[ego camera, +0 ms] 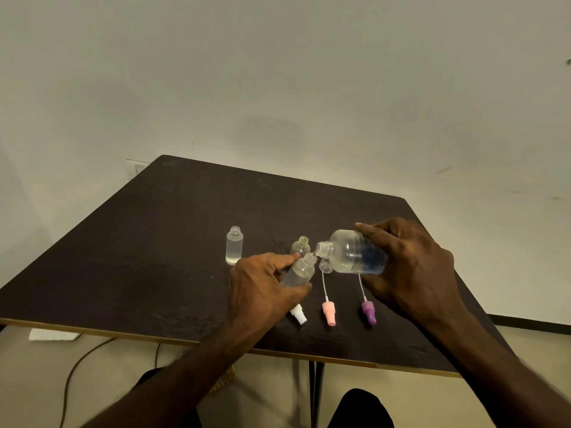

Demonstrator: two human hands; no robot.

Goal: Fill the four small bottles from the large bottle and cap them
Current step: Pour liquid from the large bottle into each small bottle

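Observation:
My right hand (411,267) grips the large clear bottle (352,251), tipped on its side with its mouth pointing left. Its mouth meets the neck of a small clear bottle (301,270), which my left hand (262,288) holds tilted just above the table. A second small bottle (234,245) stands uncapped at the left with liquid in it. A third (301,245) stands uncapped behind the held one. Part of another small clear bottle (325,266) shows under the large bottle. White (298,314), pink (328,312) and purple (368,311) spray caps lie near the front.
The dark table (154,242) has its front edge close to me and a wall behind it. A cable (74,366) and a white object (52,334) lie on the floor at the left. My knees show below the table edge.

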